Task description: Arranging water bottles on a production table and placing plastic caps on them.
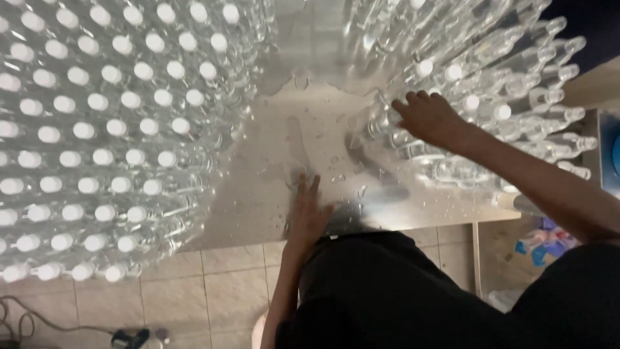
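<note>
On a wet steel desk [258, 194], the right hand [429, 117] grips a clear capped bottle [384, 123] among the right-side cluster, probably slippery, best taken mid-body, while the left hand [309, 213] lies flat, released.

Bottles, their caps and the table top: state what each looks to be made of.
Bottles: clear plastic by the look, see-through and glossy; glass cannot be ruled out.
Caps: matte white, probably plastic.
Table top: seemingly brushed metal, grey with dull reflections and water drops beading on it.
The right hand rests on the bottles; the left hand lies flat on the table top.
</note>
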